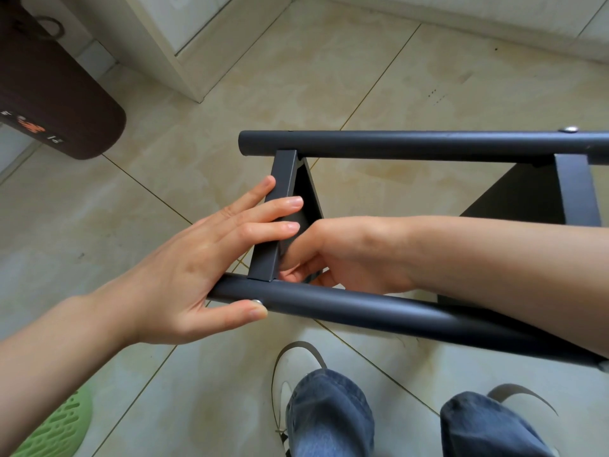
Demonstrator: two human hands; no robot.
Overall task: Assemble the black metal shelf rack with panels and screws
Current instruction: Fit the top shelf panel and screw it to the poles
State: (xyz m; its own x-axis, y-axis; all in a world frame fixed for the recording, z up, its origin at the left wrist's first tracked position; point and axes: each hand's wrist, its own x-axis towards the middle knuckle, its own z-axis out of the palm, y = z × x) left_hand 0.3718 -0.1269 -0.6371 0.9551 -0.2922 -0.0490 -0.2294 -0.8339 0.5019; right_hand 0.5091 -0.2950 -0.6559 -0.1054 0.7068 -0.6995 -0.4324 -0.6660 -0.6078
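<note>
The black metal shelf rack [395,146] lies on its side above the beige tiled floor [230,94], its two round tubes running left to right, long axis across the view. A flat black metal panel edge [278,212] bridges the tubes near their left ends. The left hand [197,258] lies flat against this panel, fingers [280,204] straight and spread, thumb resting on the near tube beside a silver screw head [257,301]. The right hand [333,255] reaches in from the right, fingers curled under the panel; what they pinch cannot be told. Below the fingers, jeans [329,417] and white shoes [296,367].
</note>
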